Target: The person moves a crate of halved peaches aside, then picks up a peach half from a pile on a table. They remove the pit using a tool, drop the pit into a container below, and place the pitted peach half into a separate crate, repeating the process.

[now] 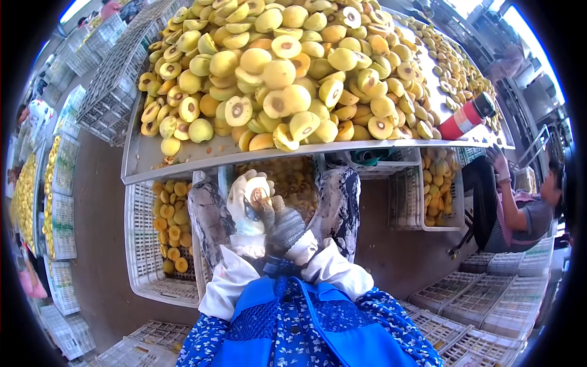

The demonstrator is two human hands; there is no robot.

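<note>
My left hand, in a pale glove, is closed around a halved yellow peach with its cut face and brown centre showing. My right hand, in a grey glove, is curled shut with its fingertips at the lower edge of that half. Whatever those fingers grip is hidden. Both hands are above my lap, just short of the metal table. A large heap of halved yellow peaches lies on the table, some with stones showing.
Under the table edge, a crate of peach halves stands at left and another crate at right. A red bottle with a black cap lies on the table. A person sits at right. Stacked crates rise at left.
</note>
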